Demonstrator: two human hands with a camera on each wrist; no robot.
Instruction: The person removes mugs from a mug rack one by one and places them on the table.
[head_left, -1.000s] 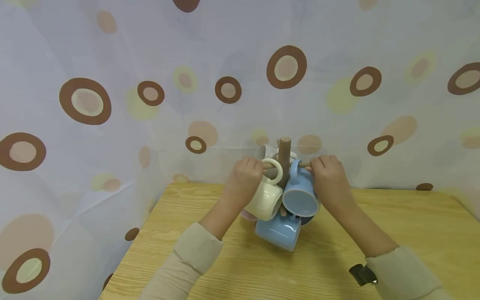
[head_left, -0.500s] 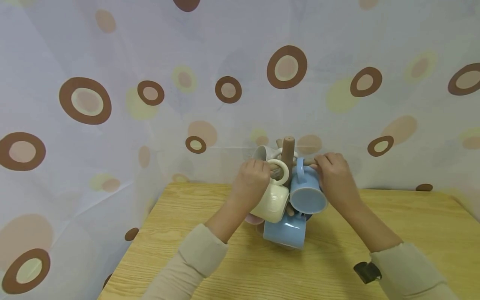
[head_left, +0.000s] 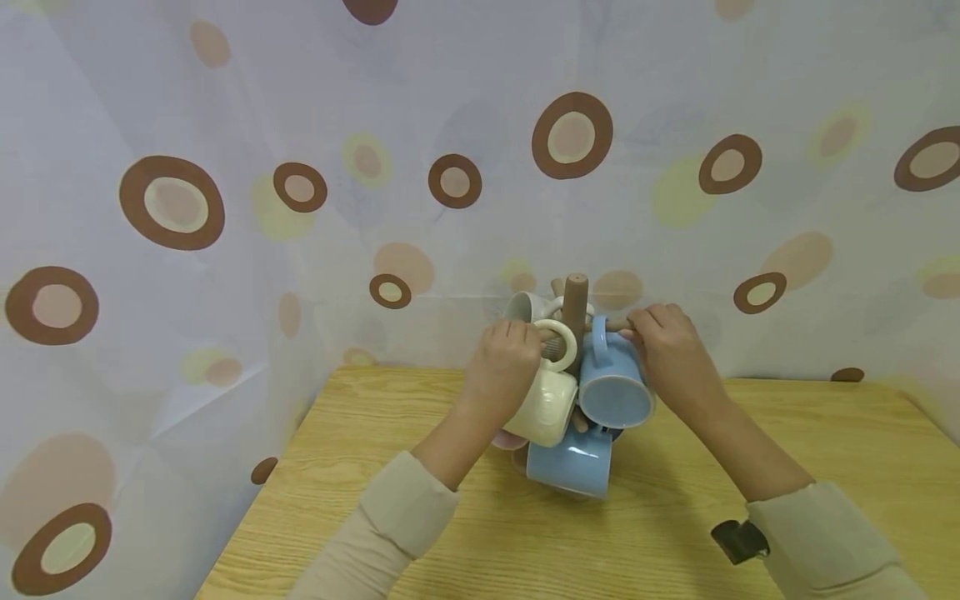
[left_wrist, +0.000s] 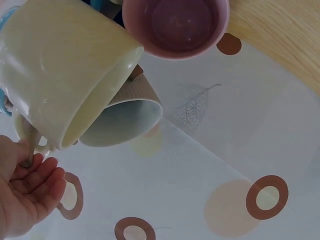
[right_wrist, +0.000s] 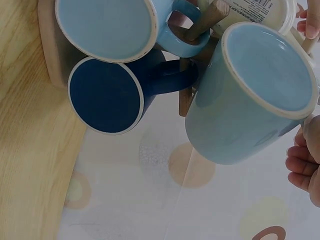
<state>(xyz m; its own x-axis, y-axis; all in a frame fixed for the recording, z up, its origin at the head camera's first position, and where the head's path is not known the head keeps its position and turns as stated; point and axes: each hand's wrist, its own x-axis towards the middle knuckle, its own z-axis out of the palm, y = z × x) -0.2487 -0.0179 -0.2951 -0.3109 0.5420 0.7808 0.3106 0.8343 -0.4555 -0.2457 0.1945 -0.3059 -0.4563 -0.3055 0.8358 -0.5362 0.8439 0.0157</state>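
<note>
A wooden mug tree (head_left: 575,302) hung with several mugs stands at the back of the table. My left hand (head_left: 501,367) pinches the end of its upper left peg, where a cream mug (head_left: 546,410) hangs by its handle. On the upper right peg, my right hand (head_left: 670,354) grips the tip beside a light blue mug (head_left: 617,400). A second blue mug (head_left: 570,463) hangs lower in front. Behind the post is a ribbed pale mug (left_wrist: 131,117). The left wrist view shows a pink mug (left_wrist: 176,25); the right wrist view, a dark blue mug (right_wrist: 106,97).
The wooden table (head_left: 390,467) reaches back to a hanging sheet (head_left: 480,125) printed with brown rings. A black strap (head_left: 740,542) sticks out by the right sleeve cuff. In the right wrist view, the tree's wooden base (right_wrist: 52,55) shows at the upper left.
Over the first half second, the mug tree with its mugs shifts a little to the right, both hands moving with it. Since then it has stayed almost still, both hands keeping hold of the pegs.
</note>
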